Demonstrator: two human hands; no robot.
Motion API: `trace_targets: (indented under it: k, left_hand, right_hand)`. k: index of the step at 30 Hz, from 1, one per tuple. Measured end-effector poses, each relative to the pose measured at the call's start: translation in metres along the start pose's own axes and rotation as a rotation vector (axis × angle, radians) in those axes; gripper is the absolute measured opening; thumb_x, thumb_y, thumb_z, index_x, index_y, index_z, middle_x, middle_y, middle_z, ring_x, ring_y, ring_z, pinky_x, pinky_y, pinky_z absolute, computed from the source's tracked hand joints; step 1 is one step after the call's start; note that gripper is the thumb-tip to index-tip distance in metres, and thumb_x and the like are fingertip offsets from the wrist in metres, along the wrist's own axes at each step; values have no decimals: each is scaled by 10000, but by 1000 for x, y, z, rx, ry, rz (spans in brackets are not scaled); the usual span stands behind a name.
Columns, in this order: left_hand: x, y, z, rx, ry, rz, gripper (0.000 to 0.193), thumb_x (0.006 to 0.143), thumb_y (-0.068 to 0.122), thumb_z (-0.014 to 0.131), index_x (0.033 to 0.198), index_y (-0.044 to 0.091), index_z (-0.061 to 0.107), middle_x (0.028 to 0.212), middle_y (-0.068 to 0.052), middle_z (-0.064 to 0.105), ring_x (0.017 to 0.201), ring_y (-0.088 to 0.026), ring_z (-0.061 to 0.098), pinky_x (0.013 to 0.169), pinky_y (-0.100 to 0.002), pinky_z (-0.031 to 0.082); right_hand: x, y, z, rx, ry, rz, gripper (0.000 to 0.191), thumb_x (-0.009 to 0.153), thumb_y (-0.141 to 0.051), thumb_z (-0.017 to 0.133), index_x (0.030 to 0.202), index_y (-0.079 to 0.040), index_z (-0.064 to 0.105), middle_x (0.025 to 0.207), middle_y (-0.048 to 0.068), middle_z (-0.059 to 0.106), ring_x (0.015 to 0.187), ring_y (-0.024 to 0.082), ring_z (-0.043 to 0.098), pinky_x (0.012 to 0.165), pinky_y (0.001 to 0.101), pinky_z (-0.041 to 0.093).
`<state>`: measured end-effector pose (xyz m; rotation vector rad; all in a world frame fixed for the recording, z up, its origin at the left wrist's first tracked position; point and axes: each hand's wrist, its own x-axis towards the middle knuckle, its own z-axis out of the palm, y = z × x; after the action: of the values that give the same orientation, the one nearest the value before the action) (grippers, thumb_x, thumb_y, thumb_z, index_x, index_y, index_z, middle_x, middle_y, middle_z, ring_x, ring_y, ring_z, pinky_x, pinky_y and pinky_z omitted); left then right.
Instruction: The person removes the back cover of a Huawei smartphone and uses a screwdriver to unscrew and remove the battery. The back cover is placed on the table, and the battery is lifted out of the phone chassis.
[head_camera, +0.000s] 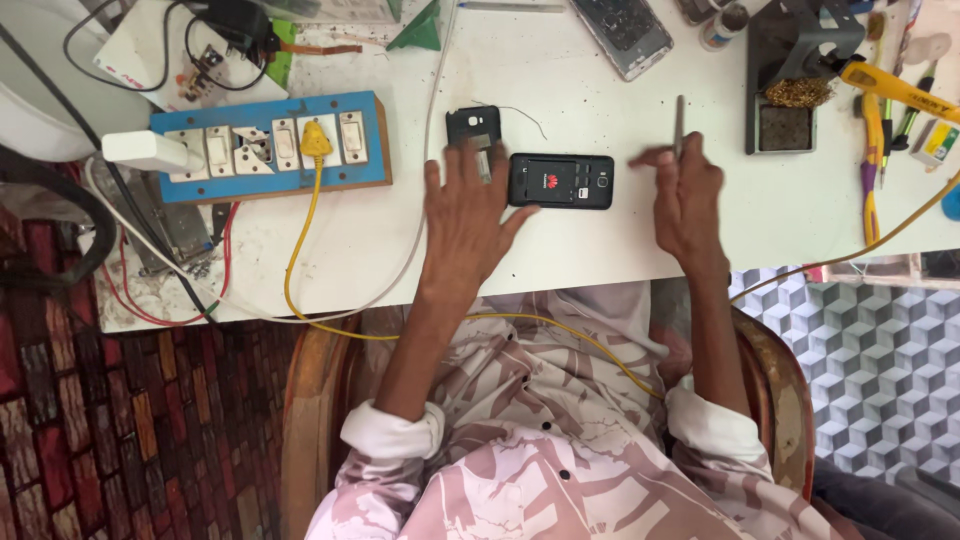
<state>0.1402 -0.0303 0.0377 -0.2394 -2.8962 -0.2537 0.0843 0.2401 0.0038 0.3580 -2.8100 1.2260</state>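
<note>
Black phone (561, 181) betw. left hand (467, 215) & right hand (688, 195) w/ tweezers (679, 124).

View: head camera, single view.
Position: above the seated person, over the near edge of the tabletop (600, 70).
Direction: steeply downward, slightly forward.
Range: close; both forearms, lap and floor in frame.
Coverage: tabletop's far edge cropped.

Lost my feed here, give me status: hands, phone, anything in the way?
Left hand flat beside black phone. Right hand holds thin metal tool. Small black part close by.
</note>
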Motion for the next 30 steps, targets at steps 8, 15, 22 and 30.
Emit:
trace_targets:
  k: [8, 15, 22, 30]
  left_hand:
    - [6, -10, 52, -99, -77, 172, 776, 921, 578, 685, 1401, -19, 564, 1334, -139, 533, 1231, -310, 468, 1000, -511, 353]
    - [-7, -13, 59, -223, 48, 124, 761, 893, 604, 674, 1376, 21, 590, 1311, -98, 542, 1135, -276, 462, 904, -504, 295]
    - [-8, -13, 49, -295, -9, 101, 766, 913, 551, 703, 1423, -5, 572, 1266, -134, 543, 1079, -281, 489, 881, -466, 332]
    - [-7, -15, 44, -307, 26, 130, 745, 924, 523, 704, 1416, -18, 564, 1286, -153, 546, 1083, -301, 497, 897, -448, 367]
  right_hand:
    - [-3, -14, -7, -475, 230, -5, 199, 1100, -138, 621, 991, 26, 648, 758, 181, 669, 616, 368, 635, 550, 472, 446]
    - [2, -5, 0, -509, 351, -1, 149, 1029, -137, 746, 1083, -3, 780, 961, 160, 675, 727, 341, 666, 590, 460, 478]
    - [0, 0, 8, -541, 422, 25, 175, 1013, -176, 776, 1120, -42, 811, 948, 120, 653, 913, 315, 592, 693, 453, 477]
    - [-31, -9, -23, -241, 643, -21, 195, 1109, -141, 708, 989, 11, 719, 895, 118, 612, 734, 218, 572, 615, 352, 440]
